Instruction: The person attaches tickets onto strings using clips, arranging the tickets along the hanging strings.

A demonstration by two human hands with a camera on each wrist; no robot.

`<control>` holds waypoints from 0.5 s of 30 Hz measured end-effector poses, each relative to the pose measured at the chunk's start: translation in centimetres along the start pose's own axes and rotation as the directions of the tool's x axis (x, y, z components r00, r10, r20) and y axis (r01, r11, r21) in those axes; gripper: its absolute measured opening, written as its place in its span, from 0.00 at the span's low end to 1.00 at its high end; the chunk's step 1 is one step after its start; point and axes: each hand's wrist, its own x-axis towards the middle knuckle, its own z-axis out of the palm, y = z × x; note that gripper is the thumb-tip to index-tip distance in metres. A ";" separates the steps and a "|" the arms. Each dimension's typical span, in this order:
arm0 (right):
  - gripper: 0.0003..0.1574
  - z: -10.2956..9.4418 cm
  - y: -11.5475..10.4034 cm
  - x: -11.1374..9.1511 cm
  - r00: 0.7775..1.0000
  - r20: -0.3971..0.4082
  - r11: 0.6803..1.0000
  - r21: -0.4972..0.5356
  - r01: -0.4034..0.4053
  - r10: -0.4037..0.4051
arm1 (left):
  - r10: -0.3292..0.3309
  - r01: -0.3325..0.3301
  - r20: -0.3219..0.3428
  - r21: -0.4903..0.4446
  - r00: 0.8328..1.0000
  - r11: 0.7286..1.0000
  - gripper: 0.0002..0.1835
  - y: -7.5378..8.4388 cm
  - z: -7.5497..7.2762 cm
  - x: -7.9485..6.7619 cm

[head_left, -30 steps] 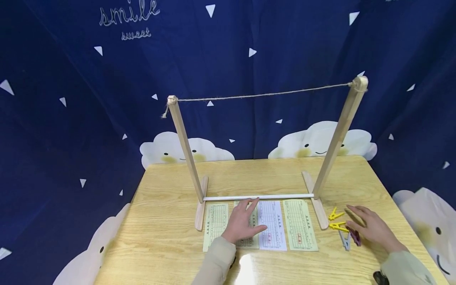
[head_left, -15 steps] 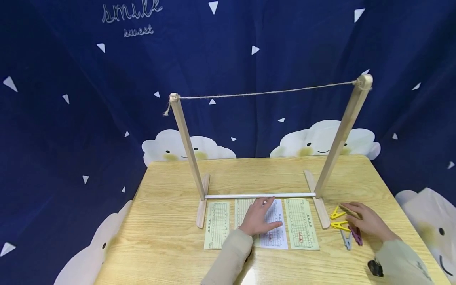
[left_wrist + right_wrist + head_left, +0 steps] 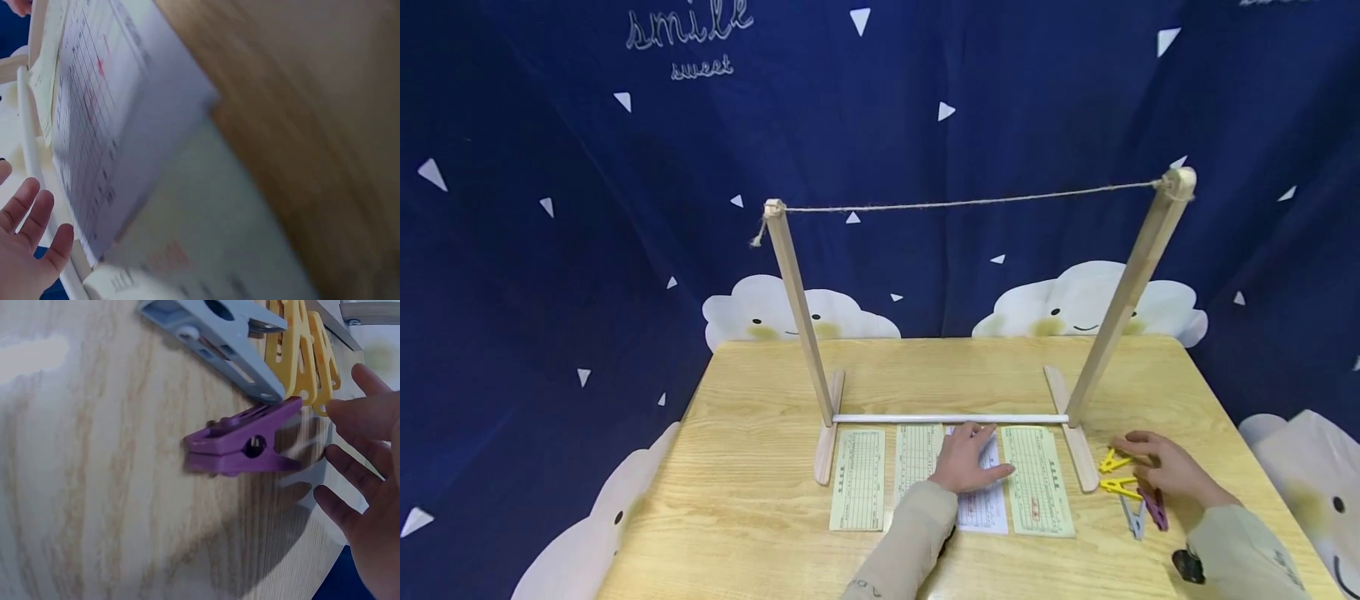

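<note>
My left hand [image 3: 966,461] lies over a white printed slip [image 3: 988,507] with its fingers spread. Fingertips reach close to the white rod of a wooden stand. To its left are two pale green slips, one beside it [image 3: 916,458] and one farther off [image 3: 858,482]; another pale green slip [image 3: 1040,483] lies to its right. My right hand [image 3: 1172,468] hovers beside the plastic clothespins, fingers loosely bent, thumb tip right at the ends of the yellow clothespins [image 3: 306,356]. A purple clothespin [image 3: 240,444] and a grey-blue clothespin [image 3: 219,347] lie nearby on the table.
The wooden stand has two tall posts, left [image 3: 799,308] and right [image 3: 1131,296], with a twine line [image 3: 962,203] strung between their tops. Its white rod [image 3: 951,418] runs low behind the slips. A dark blue curtain [image 3: 880,125] hangs behind the wooden table [image 3: 737,500].
My left hand has slid right, from a green slip onto the white one. My right hand has shifted slightly left, closer over the yellow clothespins. The view has shifted a little.
</note>
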 end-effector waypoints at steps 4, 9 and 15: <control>0.28 0.0 0.1 0.3 0.999 0.018 0.998 0.046 0.036 -0.037 | -0.031 0.032 -0.027 0.021 0.999 0.999 0.34 0.4 0.8 0.6; 0.27 0.1 0.3 0.5 0.998 0.039 0.997 0.057 0.044 -0.046 | -0.058 0.062 -0.052 0.082 0.997 0.995 0.28 1.1 1.5 1.1; 0.23 0.3 0.2 0.8 0.999 0.047 1.000 0.022 0.022 -0.023 | -0.126 0.135 -0.073 0.133 0.989 0.982 0.25 1.1 2.9 2.0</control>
